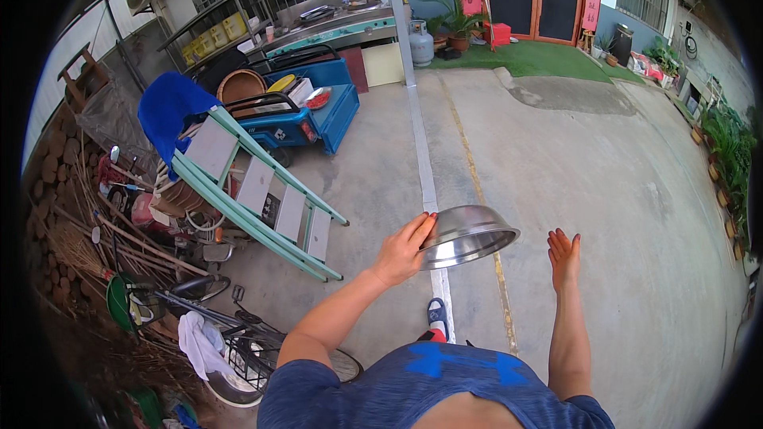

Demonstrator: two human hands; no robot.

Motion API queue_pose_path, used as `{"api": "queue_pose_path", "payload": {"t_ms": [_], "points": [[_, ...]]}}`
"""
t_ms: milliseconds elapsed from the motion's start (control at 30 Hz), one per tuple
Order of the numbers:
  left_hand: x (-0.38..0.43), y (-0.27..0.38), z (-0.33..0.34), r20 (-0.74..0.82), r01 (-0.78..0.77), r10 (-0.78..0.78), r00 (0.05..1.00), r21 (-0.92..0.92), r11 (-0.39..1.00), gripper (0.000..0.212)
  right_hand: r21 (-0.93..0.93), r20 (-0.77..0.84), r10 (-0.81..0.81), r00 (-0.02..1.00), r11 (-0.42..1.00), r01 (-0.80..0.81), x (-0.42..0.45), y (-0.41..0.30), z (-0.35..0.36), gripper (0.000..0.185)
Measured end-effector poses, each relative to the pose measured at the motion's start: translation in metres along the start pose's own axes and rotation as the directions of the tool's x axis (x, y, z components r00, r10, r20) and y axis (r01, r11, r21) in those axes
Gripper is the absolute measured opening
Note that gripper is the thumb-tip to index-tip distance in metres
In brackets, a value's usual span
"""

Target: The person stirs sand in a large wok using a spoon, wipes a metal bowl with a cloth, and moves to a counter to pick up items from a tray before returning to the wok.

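Note:
My left hand (406,249) grips the left rim of a shiny stainless steel basin (471,229), which is tilted with its underside facing up and away from me. The fingertips lie on its outer side and look reddish. To the right of the basin, apart from it, my right hand (564,257) is raised with nothing in it, its fingers extended and the thumb apart. Below both hands is the concrete floor, with one foot in a blue slipper (437,311) under the basin.
A folded green stepladder (256,190) leans at the left, a blue cloth over its top. Behind it stands a blue cargo tricycle (334,107). A bicycle (238,322) is at the lower left. Potted plants (730,161) line the right edge; a gas cylinder (421,44) stands beyond a post (399,18).

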State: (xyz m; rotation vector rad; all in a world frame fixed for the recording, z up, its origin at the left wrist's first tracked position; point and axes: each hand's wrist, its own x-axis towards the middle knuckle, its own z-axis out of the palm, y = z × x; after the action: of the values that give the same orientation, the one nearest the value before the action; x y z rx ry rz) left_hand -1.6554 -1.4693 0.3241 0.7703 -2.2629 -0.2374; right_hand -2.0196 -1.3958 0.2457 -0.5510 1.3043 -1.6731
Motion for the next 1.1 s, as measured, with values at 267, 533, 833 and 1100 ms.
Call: {"api": "queue_pose_path", "payload": {"t_ms": [267, 533, 833, 1100], "points": [[0.132, -0.189, 0.082, 0.009, 0.349, -0.358, 0.934, -0.243, 0.905, 0.049, -0.286, 0.315, 0.488, 0.814, 0.867, -0.409, 0.217, 0.012, 0.077, 0.081], [0.250, -0.414, 0.069, 0.119, 0.451, -0.972, 0.203, -0.892, -0.015, 0.031, -0.186, -0.107, 0.590, 0.800, 0.779, -0.599, 0.414, 0.036, 0.046, 0.061], [0.393, -0.573, 0.045, -0.257, 0.247, -0.964, 0.068, -0.932, 0.266, 0.030, -0.327, -0.114, 0.728, 0.676, 0.615, -0.718, 0.729, 0.134, 0.187, 0.029], [0.533, -0.623, -0.042, -0.312, 0.142, -0.938, 0.150, -0.932, 0.333, 0.033, -0.761, 0.290, 0.587, 0.756, 0.620, -0.190, 0.946, 0.072, 0.485, 0.030]]}}
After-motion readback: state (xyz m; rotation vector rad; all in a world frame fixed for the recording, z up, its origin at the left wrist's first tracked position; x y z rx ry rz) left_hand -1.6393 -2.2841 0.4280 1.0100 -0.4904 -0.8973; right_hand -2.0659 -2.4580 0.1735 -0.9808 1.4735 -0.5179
